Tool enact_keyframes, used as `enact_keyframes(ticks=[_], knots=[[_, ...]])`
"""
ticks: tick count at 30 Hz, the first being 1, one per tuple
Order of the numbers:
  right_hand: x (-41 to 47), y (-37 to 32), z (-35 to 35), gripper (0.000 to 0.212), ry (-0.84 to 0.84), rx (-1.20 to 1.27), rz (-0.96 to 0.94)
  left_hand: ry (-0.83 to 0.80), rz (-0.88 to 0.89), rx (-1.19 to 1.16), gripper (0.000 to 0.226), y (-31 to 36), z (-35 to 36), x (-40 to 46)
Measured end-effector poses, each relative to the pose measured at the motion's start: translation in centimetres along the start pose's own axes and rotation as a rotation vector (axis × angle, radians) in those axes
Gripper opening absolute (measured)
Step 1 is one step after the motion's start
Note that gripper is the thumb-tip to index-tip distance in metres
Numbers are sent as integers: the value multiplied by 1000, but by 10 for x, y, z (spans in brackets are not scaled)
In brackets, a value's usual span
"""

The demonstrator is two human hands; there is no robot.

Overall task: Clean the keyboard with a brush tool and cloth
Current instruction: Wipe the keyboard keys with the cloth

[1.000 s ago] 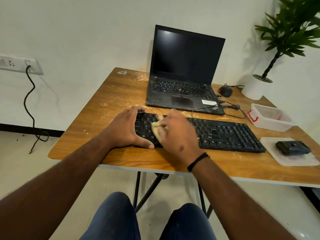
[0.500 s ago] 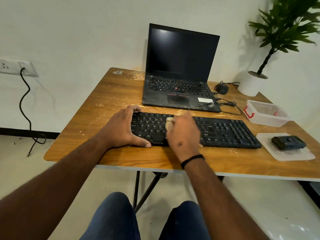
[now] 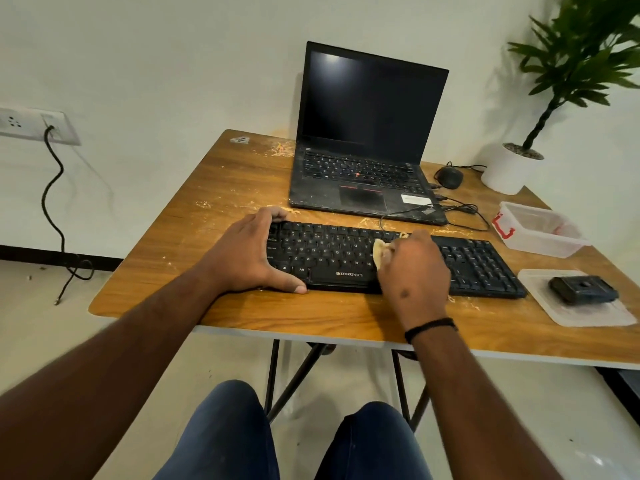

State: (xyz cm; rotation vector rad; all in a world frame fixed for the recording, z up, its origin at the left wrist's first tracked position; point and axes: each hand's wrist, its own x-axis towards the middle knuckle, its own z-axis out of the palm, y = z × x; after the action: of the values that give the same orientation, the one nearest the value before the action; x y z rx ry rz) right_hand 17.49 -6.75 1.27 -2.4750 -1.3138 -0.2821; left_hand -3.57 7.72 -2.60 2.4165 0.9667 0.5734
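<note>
Seen from the head camera, a wooden table (image 3: 221, 188) stands against a pale wall, its top scattered with light crumbs and dust. On it, close to the front edge, lies a black keyboard (image 3: 332, 251), running left to right. The left hand (image 3: 249, 258) grips the keyboard's left end, fingers curled over the far edge and thumb stretched along the near edge. The right hand (image 3: 412, 268) rests on the middle of the keyboard, its fingers bunched around a small pale cloth (image 3: 379, 252) that presses against the keys. A dark band circles the right wrist.

Behind the keyboard sits an open laptop (image 3: 367, 133) with a dark screen, a black mouse (image 3: 449, 177) just to its right, cables trailing between them. Further right stands a clear plastic container (image 3: 540, 230) with a red clasp. Nearer the front, a flat clear lid (image 3: 588, 311) carries a small black device (image 3: 581, 289). A potted plant (image 3: 510, 168) in a white pot occupies the far right corner. On the left wall, a black cord hangs from a wall socket (image 3: 34, 126). Blue-trousered knees show below the table.
</note>
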Motion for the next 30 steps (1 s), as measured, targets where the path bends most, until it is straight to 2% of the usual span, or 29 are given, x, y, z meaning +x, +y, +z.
enact_keyframes(ticks=[3, 6, 10, 13, 15, 19, 21, 25, 27, 30], knots=[[-6, -31, 5, 17, -34, 68, -36, -1, -3, 1, 127, 2, 0, 0], [-15, -52, 12, 19, -27, 115, -170, -6, -14, 8, 129, 1, 0, 0], [-21, -40, 8, 27, -65, 67, -301, -13, -22, -8, 129, 0, -1, 0], [-8, -14, 2, 24, -112, -9, -222, -7, -13, -12, 128, 0, -2, -1], [10, -1, 0, 20, -76, -35, -124, -2, -9, -9, 128, 1, -2, -2], [35, -18, 6, 17, -45, 4, -28, -1, -3, -1, 124, 2, 0, -2], [35, -43, 15, 17, -52, 55, -69, -3, -6, 2, 126, 2, -1, -2], [14, -78, 23, 18, -36, 97, -282, -2, -6, 16, 126, 2, 0, -1], [12, -72, 22, 21, -42, 95, -332, 2, -4, 15, 126, 1, 0, -1], [23, -43, 22, 21, -40, 62, -282, 8, -3, 3, 126, -1, 0, -1]])
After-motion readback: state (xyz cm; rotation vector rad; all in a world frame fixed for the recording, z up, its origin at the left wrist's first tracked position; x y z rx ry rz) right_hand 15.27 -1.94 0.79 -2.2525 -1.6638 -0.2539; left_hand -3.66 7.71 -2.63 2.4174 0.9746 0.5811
